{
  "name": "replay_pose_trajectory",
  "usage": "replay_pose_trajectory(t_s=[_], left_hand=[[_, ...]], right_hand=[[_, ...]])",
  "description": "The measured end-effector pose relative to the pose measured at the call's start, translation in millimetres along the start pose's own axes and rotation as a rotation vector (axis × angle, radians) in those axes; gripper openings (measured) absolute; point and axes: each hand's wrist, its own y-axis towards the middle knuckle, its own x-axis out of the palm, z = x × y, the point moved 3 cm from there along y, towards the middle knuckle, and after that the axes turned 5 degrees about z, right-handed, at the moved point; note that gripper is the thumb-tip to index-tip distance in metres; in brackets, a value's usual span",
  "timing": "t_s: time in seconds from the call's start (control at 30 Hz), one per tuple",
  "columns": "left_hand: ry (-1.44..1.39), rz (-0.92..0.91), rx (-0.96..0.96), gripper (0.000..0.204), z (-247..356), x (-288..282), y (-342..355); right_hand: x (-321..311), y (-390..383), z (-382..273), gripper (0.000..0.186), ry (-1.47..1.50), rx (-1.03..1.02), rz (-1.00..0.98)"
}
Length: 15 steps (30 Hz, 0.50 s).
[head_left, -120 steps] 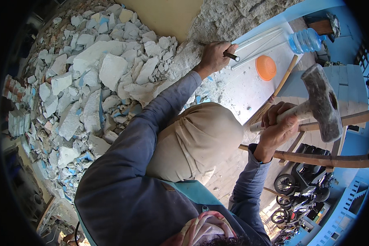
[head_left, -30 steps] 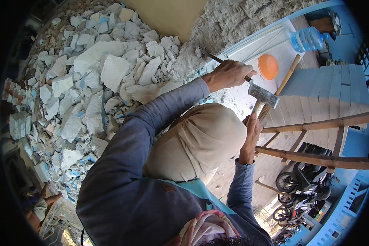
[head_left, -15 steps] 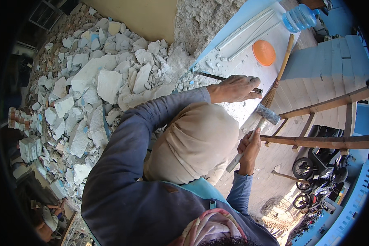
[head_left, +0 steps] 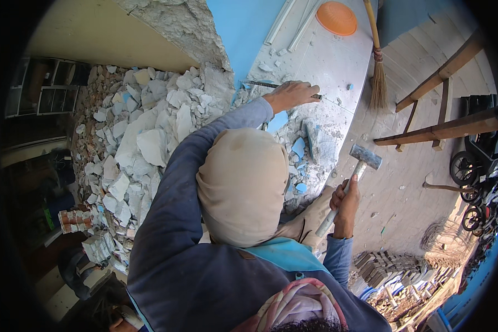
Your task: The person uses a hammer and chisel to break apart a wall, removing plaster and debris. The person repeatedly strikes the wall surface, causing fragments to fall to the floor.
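My left hand (head_left: 291, 96) is closed around a long, dark steel chisel (head_left: 258, 83), its struck end poking out past the fingers. The chisel's far tip lies at the broken lower edge of the blue wall (head_left: 235, 33); whether it touches cannot be made out. In my right hand (head_left: 346, 205) is a hammer (head_left: 366, 156) with a blocky grey head and a pale handle, gripped partway along. Its head is raised to the right of the chisel's end, apart from it. My bent knee (head_left: 243, 185) in beige cloth fills the middle, between both arms.
Broken concrete rubble (head_left: 144, 138) is heaped on the left. Blue-painted fragments (head_left: 299, 147) lie beyond my knee. An orange basin (head_left: 336, 18), a broom (head_left: 378, 83) and white strips (head_left: 304, 27) are at the far side. Wooden frame bars (head_left: 442, 130) and motorcycles (head_left: 465, 167) stand right.
The hammer head has moved farther from the chisel's struck end. My view has shifted, so the basin and broom sit higher in the picture. Both hands keep their grips.
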Motion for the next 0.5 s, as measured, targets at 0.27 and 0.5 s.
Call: replay_pose_trajectory(t_s=[0.27,0.5], left_hand=[[0.060,-0.110,0.035,0.039,6.3,19.1,7.0],[0.155,-0.152,0.007,0.035,-4.4,44.4,13.1]], right_hand=[[-41.0,20.3,17.5,0.046,0.114,0.079,0.076],[-49.9,31.1,10.4,0.049,0.193,0.076,0.091]])
